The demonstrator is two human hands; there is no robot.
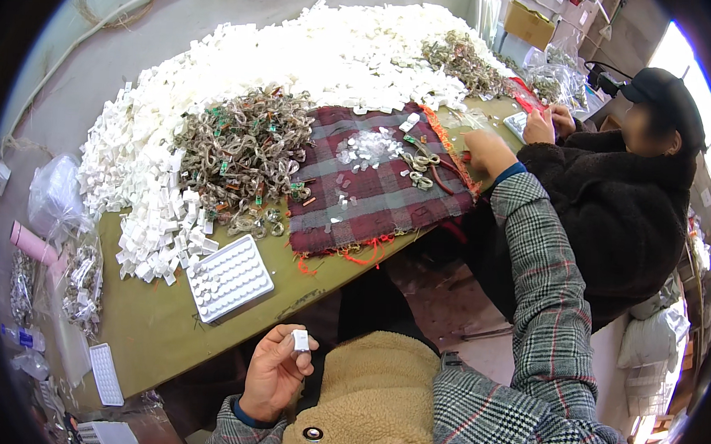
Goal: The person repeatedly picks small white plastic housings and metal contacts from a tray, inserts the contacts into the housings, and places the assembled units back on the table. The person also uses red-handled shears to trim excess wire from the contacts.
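My left hand (271, 375) is closed in front of my body, below the table's front edge. Between its thumb and fingers it pinches a small white plastic housing (301, 340). My right hand (490, 154) is stretched out to the right edge of a plaid cloth (324, 212); motion smears its fingers, so any hold is unclear. Beside it on the cloth lie a red-handled tool (442, 178) and a few coiled cables (419, 159). Small clear plastic pieces (367, 149) are scattered across the cloth's middle. Another white housing (410, 122) rests near its far edge.
A huge heap of white housings (300, 54) covers the table's back and left. Against it lies a pile of coiled cables (243, 148). A white tray (244, 274) with round white pieces stands near the front edge. At right, a co-worker (606, 195) handles things by another tray (516, 124).
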